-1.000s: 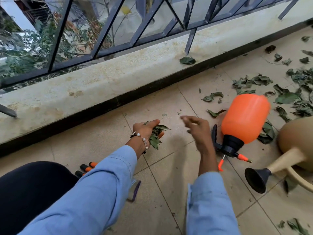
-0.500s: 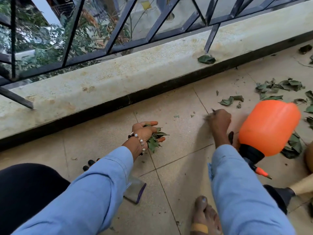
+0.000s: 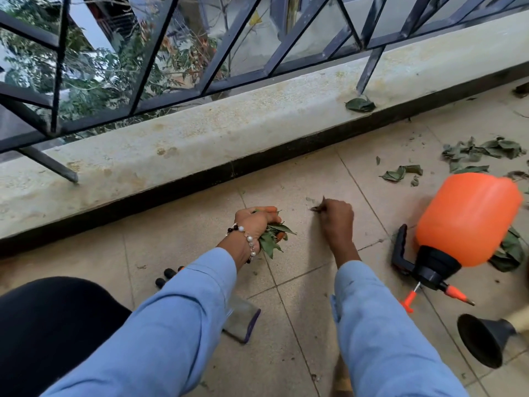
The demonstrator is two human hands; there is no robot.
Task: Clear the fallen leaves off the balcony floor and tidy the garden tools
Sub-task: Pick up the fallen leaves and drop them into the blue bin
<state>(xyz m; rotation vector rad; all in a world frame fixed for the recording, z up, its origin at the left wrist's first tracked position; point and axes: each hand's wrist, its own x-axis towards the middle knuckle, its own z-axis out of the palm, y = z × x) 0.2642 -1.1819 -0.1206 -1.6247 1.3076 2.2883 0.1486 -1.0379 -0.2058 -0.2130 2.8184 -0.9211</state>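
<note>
On the tiled floor, low and centre: both hands work side by side, blue sleeves reaching forward from the bottom edge.
Left hand (image 3: 257, 223): fingers curled tight around a bunch of green leaves (image 3: 273, 237); leaf tips stick out from the fist toward the right hand and down toward the wrist. A bead bracelet (image 3: 247, 239) sits just behind the fist.
Right hand (image 3: 336, 217): knuckles up, fingers bent, fingertips pinching a small dark leaf scrap (image 3: 317, 207) against the floor, on the side facing the left fist.
Gap between grips: the 2 hands are near each other but not touching.
Beyond the right hand, away from the left: an orange sprayer bottle (image 3: 466, 219) lies on its side, black pump head nearest the person; a large leaf (image 3: 509, 253) is partly tucked under it.
Further past the sprayer: loose leaves scattered on the floor (image 3: 483, 150), well apart from either grip.
Near the right sleeve, lower corner: black watering-can rose (image 3: 483, 339) on a tan spout.
Below the left wrist: dark glove fingertips (image 3: 164, 277) and a grey cuff (image 3: 243, 322) show beside the sleeve.
Ahead of both hands: concrete ledge (image 3: 200, 138) with 1 leaf on the ledge (image 3: 360, 105), dark metal railing (image 3: 229, 38) above.
</note>
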